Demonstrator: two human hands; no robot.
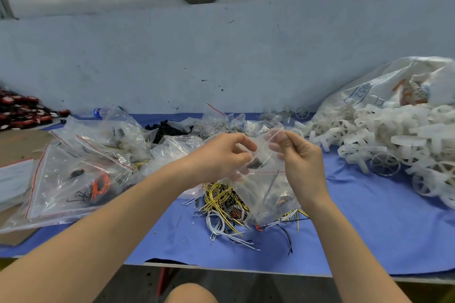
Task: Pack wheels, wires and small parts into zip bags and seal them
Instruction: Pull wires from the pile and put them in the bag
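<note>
Both hands, left [221, 155] and right [299, 155], pinching thin, limp, slippery zip bag [264, 179]; best grip likely at mouth corners.

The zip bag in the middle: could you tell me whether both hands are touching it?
Touching. The head view shows the left hand and the right hand each pinching the zip bag near its mouth, holding it above the wires.
</note>
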